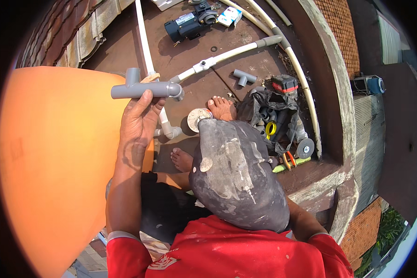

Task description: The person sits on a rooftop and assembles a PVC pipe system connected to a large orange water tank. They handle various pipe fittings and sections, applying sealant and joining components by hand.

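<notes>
My left hand point(141, 116) is raised beside the orange tank, closed around a grey pipe tee point(136, 89). The thumb presses the near side of its tube while a fingertip shows over the far side. One branch of the tee points away from me, and a grey elbow point(176, 91) is joined to its right end. Of my right arm only the forearm point(305, 221) shows; the hand is hidden behind my raised knee. Beside my foot stands a round tin point(197, 121) with a whitish, stained top. Another grey tee point(244, 77) lies on the floor beyond.
A big orange tank point(55, 162) fills the left. White pipes point(227, 54) cross the brown floor, with a water pump point(190, 25) and small box point(230, 16) beyond. At right are a black bag point(250, 105) of fittings, pliers point(289, 160), a cutting disc point(306, 148) and a low wall point(340, 92).
</notes>
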`<state>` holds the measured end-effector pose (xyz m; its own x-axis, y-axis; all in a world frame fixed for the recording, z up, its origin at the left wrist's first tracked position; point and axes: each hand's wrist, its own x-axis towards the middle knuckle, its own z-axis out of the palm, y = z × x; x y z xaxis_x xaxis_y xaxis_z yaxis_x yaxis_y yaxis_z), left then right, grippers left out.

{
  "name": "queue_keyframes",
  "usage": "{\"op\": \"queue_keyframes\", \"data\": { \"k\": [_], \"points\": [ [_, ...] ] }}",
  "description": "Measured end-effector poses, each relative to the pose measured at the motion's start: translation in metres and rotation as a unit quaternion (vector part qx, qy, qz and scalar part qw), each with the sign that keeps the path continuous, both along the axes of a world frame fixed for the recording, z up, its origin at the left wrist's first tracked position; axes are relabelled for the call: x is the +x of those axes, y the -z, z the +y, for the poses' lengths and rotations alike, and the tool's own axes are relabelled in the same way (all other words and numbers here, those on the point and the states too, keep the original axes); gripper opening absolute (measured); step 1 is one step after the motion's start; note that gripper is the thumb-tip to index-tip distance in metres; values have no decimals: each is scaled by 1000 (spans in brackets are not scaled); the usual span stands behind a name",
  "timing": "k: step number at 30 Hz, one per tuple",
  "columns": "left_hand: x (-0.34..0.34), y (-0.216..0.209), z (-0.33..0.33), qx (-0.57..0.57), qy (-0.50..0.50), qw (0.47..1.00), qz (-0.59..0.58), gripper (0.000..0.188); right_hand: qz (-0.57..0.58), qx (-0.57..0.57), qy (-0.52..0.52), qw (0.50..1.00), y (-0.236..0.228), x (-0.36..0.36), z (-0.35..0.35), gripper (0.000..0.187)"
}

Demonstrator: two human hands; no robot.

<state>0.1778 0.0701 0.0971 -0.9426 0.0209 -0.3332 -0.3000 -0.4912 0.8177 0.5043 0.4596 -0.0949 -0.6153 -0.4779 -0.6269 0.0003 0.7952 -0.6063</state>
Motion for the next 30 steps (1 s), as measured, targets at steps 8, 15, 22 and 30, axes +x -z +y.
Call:
{"op": "queue_keyframes", "data": {
  "k": [8, 15, 22, 30],
  "points": [
    [-17, -46, -36, 52, -97, 990, 84, 34, 1, 128, -47, 991, -10, -18, 61, 34],
    [-19, -57, -64, 70, -146, 980, 116, 32, 8, 168, -69, 983, -15, -1, 69, 33],
    [-15, -58, -63, 77, -140, 981, 108, 39, 15, 181, -73, 981, -9, 6, 56, 33],
    [-31, -48, -69, 100, -111, 984, 96, 38, 46, 183, -75, 979, 13, 8, 34, 32]
  ]
}}
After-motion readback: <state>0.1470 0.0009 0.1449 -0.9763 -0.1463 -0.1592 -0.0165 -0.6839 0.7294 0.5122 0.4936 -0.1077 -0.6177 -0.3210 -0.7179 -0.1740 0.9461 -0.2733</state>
